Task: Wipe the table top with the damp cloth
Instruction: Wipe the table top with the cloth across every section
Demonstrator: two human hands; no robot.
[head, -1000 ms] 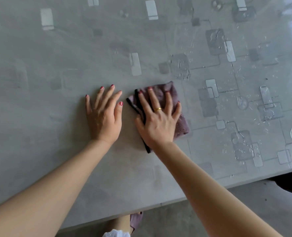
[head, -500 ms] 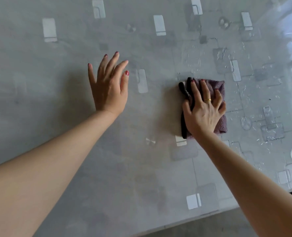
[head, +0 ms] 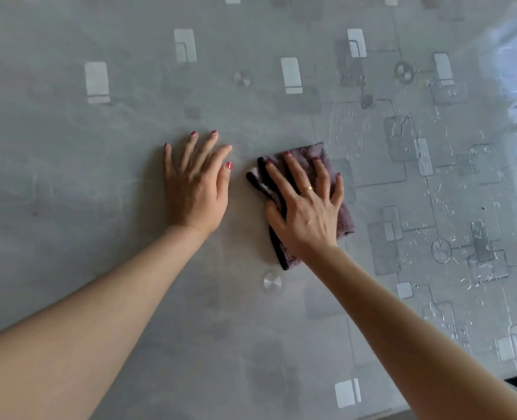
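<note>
Your right hand [head: 307,207] is spread flat on the cloth [head: 340,216], left hand [head: 195,189] flat w/ nothing; droplets at 3 o'clock may streak.

The cloth [head: 339,207] lies flat on the table [head: 99,207], a little right of the middle. The right hand [head: 307,210] lies spread on top of it, fingers pointing away from the person — the cloth shows past the fingertips, to the right of the hand and along its left edge. The left hand [head: 195,189] lies flat on the bare table just left of the cloth, apart from it. Water droplets [head: 433,165] lie on the table to the right of the cloth.
</note>
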